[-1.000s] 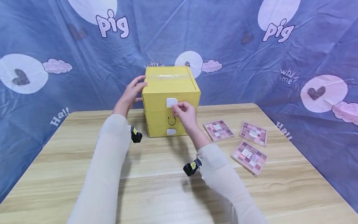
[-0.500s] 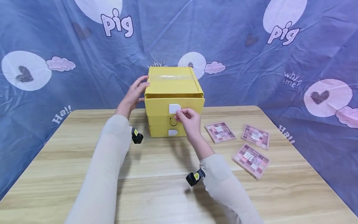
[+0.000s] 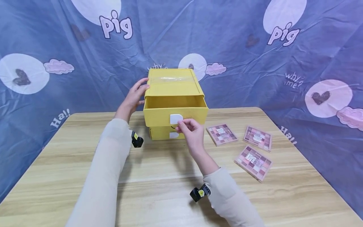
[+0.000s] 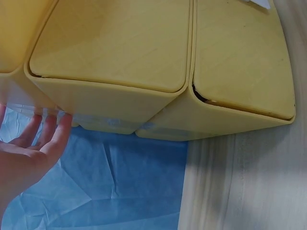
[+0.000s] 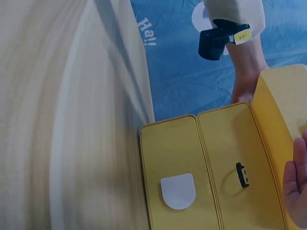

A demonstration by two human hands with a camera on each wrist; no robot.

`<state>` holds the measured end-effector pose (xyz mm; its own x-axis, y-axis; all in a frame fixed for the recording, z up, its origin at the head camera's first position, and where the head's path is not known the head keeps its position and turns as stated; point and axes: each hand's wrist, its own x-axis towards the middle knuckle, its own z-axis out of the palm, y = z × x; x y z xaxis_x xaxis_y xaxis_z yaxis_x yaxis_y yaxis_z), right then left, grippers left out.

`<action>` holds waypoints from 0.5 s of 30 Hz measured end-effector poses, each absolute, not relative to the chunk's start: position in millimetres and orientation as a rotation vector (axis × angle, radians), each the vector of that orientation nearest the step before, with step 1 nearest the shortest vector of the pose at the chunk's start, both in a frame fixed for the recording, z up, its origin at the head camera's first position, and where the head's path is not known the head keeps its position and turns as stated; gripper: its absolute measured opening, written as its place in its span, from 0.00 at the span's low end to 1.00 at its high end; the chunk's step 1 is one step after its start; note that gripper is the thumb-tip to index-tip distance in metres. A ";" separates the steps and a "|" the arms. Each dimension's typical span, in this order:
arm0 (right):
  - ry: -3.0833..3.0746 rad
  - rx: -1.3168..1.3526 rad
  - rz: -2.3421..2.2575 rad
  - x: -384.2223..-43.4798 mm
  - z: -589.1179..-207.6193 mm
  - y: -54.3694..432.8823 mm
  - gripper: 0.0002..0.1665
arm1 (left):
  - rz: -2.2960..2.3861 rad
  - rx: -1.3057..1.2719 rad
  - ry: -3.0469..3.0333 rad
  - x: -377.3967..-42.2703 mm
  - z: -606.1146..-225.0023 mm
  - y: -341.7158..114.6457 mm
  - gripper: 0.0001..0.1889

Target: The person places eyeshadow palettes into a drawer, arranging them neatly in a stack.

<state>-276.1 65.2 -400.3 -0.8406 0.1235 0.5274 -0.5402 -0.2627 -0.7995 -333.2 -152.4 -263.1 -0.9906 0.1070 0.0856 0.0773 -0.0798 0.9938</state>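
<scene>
Backdrop [image 3: 255, 63] printed "pig", "why me?", "Ha!!". Nearest palette [image 3: 253, 162] labelled, text unclear. Yellow drawer box [image 3: 173, 82] at table [image 3: 71, 176] rear; top drawer [image 3: 175, 113] pulled out. Right hand [image 3: 191, 134] pinching white tab [image 3: 175, 119]. Left hand [image 3: 133, 96] fingers straight, pressed against box side.

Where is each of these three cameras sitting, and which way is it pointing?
Head view: worn on the head, looking forward and down at the table, the yellow drawer box, both sleeved arms, left hand and right hand.
Left wrist view: on the left wrist, close against the box's side; only left fingers show.
Right wrist view: on the right wrist, facing the lower drawer fronts; the right hand's edge and the other wrist show.
All three share the yellow box.
</scene>
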 end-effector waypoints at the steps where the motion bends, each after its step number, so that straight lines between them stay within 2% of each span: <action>1: -1.554 0.531 2.141 -287.9 -417.5 67.7 0.10 | 2.282 0.211 2.117 -333.4 -263.1 -152.7 0.26; 2: -1.560 0.516 2.124 -300.5 -435.1 69.2 0.12 | 2.282 0.208 2.116 -333.2 -263.0 -152.8 0.26; 5: -1.578 0.489 2.111 -290.7 -432.6 70.8 0.14 | 2.287 0.203 2.107 -332.7 -262.9 -152.9 0.26; 12: -1.631 0.438 2.107 -196.4 -332.9 59.1 0.08 | 2.307 0.185 2.103 -331.3 -263.2 -151.2 0.26; 15: -1.684 0.352 2.087 -184.9 -324.1 55.2 0.08 | 2.312 0.180 2.105 -331.4 -263.7 -150.9 0.26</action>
